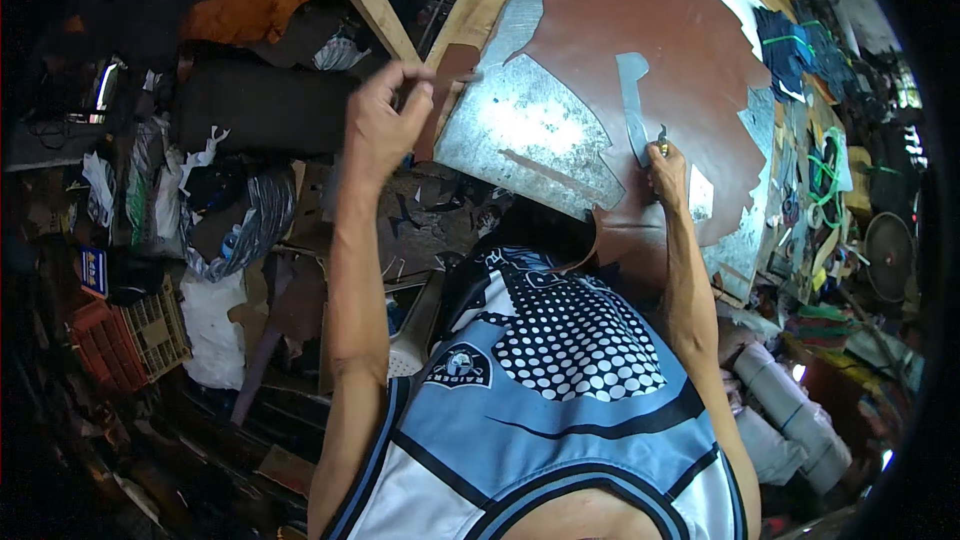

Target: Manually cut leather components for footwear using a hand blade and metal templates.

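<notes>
A large brown leather hide (690, 50) lies over the metal-topped table, its outer edge ragged and its near part hanging toward me. On it rests a narrow grey template (632, 95) with a wider, rounded far end. My right hand (668, 178) is closed on a small dark-and-yellow knife-like tool (661, 143), beside the template's near end. My left hand (388, 125) is raised off the table's left side, its thumb and fingers pinched together. Something thin and blurred shows at its fingertips. Behind it, a strip of brown leather (455, 65) hangs along the table's left edge.
Bare, shiny sheet metal (530, 125) shows left of the hide. A wooden beam (368, 0) slants down to the table's corner. Crates (125, 340) and plastic bags stand at left. A fan (888, 255), tools and wrapped rolls (795, 410) crowd the right. Scraps litter the floor.
</notes>
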A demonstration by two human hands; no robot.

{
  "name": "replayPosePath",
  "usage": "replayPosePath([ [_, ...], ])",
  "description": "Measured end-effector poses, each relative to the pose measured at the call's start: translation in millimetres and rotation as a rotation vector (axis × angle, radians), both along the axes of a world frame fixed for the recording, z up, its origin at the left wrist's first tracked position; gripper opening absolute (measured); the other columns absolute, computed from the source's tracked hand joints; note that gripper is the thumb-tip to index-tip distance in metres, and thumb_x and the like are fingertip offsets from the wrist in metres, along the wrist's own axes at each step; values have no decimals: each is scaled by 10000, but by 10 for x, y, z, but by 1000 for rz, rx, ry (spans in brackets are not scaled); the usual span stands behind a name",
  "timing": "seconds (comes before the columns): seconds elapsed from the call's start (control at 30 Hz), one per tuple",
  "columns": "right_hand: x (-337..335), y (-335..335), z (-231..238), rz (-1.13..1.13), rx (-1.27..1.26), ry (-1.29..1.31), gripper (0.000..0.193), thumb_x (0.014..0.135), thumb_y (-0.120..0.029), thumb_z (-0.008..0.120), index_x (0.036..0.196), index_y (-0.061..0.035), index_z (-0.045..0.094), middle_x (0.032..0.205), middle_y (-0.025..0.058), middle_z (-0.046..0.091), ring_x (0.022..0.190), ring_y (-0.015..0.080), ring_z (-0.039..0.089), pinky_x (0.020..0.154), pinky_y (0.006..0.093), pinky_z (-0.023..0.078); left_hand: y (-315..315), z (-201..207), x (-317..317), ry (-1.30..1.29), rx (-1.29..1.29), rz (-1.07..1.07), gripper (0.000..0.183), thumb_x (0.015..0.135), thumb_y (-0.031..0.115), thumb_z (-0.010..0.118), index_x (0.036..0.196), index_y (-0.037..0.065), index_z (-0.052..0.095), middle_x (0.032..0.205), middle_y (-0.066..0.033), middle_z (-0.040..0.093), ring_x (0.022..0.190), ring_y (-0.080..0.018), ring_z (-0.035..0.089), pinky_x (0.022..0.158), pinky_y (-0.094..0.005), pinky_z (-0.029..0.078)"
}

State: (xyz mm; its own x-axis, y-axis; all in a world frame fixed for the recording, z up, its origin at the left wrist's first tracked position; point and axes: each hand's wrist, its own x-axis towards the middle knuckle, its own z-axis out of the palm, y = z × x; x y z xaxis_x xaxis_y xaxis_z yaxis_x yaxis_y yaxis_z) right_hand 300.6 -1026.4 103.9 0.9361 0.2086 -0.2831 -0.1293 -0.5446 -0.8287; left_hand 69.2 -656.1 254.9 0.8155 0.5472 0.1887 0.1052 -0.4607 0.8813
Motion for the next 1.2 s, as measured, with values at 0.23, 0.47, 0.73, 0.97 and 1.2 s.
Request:
replayPosePath([
  [0.23, 62, -12, -37, -15, -15, 9, 184, 870, -226, 584, 828, -47, 578, 596, -1, 507, 452, 101, 464, 405, 275, 389, 498, -33, 795, 160, -59, -256, 286, 919, 63, 564, 1188, 16, 648, 1018, -55, 682, 878, -121, 634, 807, -273, 510],
  [0.47, 66, 19, -4, -11, -7, -3, 170, 868, -214, 587, 834, -47, 586, 597, -4, 499, 464, 95, 470, 417, 276, 395, 751, -1287, 1442, 295, 158, -185, 363, 827, 50, 537, 1158, 17, 684, 921, -120, 719, 717, -143, 626, 668, -309, 494],
  [0.73, -117, -7, 215, -22, 265, 161, 185, 889, -204, 608, 936, -26, 625, 639, 19, 557, 499, 102, 519, 447, 255, 426, 145, -1327, 786, 66, 409, 28, 488, 876, 239, 628, 1270, -41, 554, 1291, -275, 543, 1199, -423, 514, 1013, -453, 424],
  [0.97, -971, 1360, 504, 309, 289, 318, 253, 930, -226, 617, 1069, -17, 643, 673, 10, 575, 518, 92, 475, 453, 258, 363, -366, -1454, -52, 509, 576, 270, 610, 865, 378, 681, 1334, 12, 543, 1308, -231, 562, 1191, -415, 524, 999, -494, 419],
  [1.2, -941, 1411, 308, 190, 235, 374, 195, 887, -180, 621, 986, -13, 640, 650, 11, 548, 489, 103, 483, 434, 261, 387, -265, -1294, 451, 438, 528, 212, 521, 884, 302, 662, 1294, -1, 552, 1177, -250, 620, 1061, -418, 586, 920, -487, 464],
])
